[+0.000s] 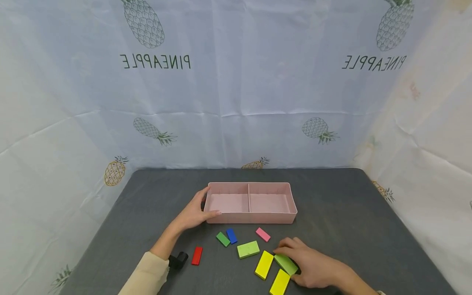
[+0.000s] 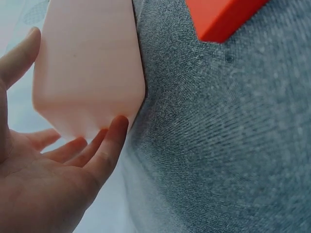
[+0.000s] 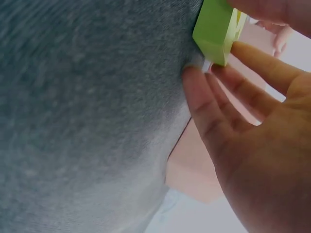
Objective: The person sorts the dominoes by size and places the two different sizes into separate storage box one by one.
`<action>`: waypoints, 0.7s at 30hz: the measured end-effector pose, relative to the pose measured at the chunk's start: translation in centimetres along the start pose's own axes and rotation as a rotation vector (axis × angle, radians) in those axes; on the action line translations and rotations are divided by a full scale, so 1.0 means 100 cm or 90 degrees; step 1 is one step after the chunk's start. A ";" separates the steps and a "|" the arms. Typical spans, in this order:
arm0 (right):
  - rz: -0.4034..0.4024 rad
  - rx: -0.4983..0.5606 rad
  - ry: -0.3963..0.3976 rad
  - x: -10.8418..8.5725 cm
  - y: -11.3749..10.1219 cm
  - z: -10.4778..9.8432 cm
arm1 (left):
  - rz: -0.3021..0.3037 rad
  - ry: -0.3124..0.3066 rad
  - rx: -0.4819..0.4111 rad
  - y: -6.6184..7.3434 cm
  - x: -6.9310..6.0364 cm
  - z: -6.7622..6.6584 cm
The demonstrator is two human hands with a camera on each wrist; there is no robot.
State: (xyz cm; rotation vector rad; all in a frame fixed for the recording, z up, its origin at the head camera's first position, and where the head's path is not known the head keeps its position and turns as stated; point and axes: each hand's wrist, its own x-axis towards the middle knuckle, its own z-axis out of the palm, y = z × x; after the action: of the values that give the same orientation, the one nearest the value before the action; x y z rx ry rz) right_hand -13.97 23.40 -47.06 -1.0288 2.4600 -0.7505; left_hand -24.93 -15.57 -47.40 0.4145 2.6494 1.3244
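Plainly lime-green, oblong block (image 1: 286, 264) in right grip (image 1: 314, 264).

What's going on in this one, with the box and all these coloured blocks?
A person holds the left end of a two-compartment pink box with their left hand, while their right hand grips a light green block beside two yellow blocks. Another light green block and smaller red, green, blue and pink ones lie on the dark table, nearer the person than the box.

Mirrored "PINEAPPLE" (image 1: 155, 62) appears twice on the cloth (image 1: 276, 86).
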 end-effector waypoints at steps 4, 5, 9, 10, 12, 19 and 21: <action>0.001 -0.058 0.011 0.002 -0.006 0.001 | -0.009 -0.001 0.005 0.000 0.001 -0.001; 0.002 -0.067 0.012 0.003 -0.007 0.002 | -0.010 -0.001 0.005 0.001 0.001 -0.001; 0.010 -0.073 0.010 0.007 -0.009 0.003 | -0.018 -0.002 -0.006 0.002 0.002 -0.001; 0.015 -0.071 0.011 0.008 -0.009 0.004 | -0.018 -0.002 -0.007 0.003 0.002 -0.001; 0.018 -0.074 0.017 0.009 -0.009 0.004 | -0.025 -0.001 -0.008 0.003 0.003 -0.001; 0.036 -0.096 0.042 0.013 -0.005 0.002 | -0.022 0.003 -0.009 0.004 0.003 -0.001; 0.051 -0.094 0.046 0.014 -0.005 -0.001 | -0.021 0.000 -0.011 0.004 0.004 -0.002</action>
State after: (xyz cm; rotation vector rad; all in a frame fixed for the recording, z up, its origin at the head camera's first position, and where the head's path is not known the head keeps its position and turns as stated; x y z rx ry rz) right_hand -14.66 22.13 -46.84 -0.9635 2.6347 -0.5995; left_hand -25.29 -15.34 -46.99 0.3675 2.6308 1.3360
